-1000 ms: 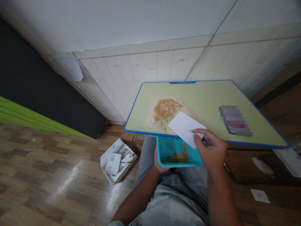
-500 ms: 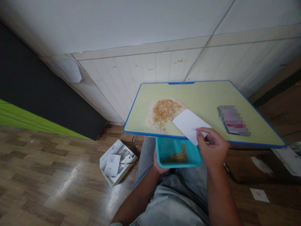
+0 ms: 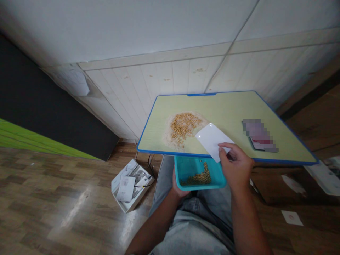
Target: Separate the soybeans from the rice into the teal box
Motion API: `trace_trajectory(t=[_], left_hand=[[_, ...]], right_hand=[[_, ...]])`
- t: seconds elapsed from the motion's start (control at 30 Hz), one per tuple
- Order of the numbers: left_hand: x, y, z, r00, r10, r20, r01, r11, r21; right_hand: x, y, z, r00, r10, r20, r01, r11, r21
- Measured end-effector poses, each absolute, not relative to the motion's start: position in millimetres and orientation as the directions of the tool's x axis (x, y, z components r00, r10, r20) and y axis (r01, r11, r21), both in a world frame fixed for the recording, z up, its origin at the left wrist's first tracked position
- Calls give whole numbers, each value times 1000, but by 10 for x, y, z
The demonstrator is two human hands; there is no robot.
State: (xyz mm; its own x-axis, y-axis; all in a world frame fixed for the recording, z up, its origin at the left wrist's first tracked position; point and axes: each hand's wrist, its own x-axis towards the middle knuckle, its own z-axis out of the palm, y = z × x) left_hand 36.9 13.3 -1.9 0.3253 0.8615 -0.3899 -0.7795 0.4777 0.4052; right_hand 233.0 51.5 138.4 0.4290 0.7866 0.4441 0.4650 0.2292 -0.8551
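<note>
My right hand [image 3: 236,163] pinches a white card [image 3: 214,140] by its near right corner. The card slants over the near part of the tabletop, its far left end beside a pile of golden-yellow beans [image 3: 184,124] spread among pale grains [image 3: 170,138]. My left hand [image 3: 178,184] is closed on the left side of a turquoise tray [image 3: 221,182] under the table's near edge; its fingers are mostly hidden. Round beans [image 3: 202,178] lie inside the tray, gathered toward its near and right parts.
The small table [image 3: 225,106] has a yellow-green top and blue rim. On its right lies a phone-like object [image 3: 260,136], partly pixelated. A white box [image 3: 132,191] with papers and cables stands on the floor at left. A wall runs behind the table.
The view has shifted slightly, moving the scene a little to the left. The card's tilt has altered a little, and bright reflections now show on it. Both hands keep their holds.
</note>
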Motion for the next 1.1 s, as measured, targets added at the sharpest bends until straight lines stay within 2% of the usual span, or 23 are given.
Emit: trace_trajectory(t=[0.3,0.5,0.67,0.9,1.1], left_hand=[[353,136,-15,303,838,-454,-770,496,402],[351,133,-37,329,835,-442,-763,511,396],[357,125,-10,338,831,-441,-756,519,398],[372,129,113,347,834,-428,-746,522,413],[323,117,98,306,840,-448,-749,503,432]], right_hand=[[2317,520,1386,488,761,428,505,154,-849],[2336,555,1400,493,749,442,530,144,-835],[2321,607,1425,496,731,469,512,190,-838],[2257,712,1330,475,745,468,373,311,-874],[2338,918,1339,464,738,490,423,301,-855]])
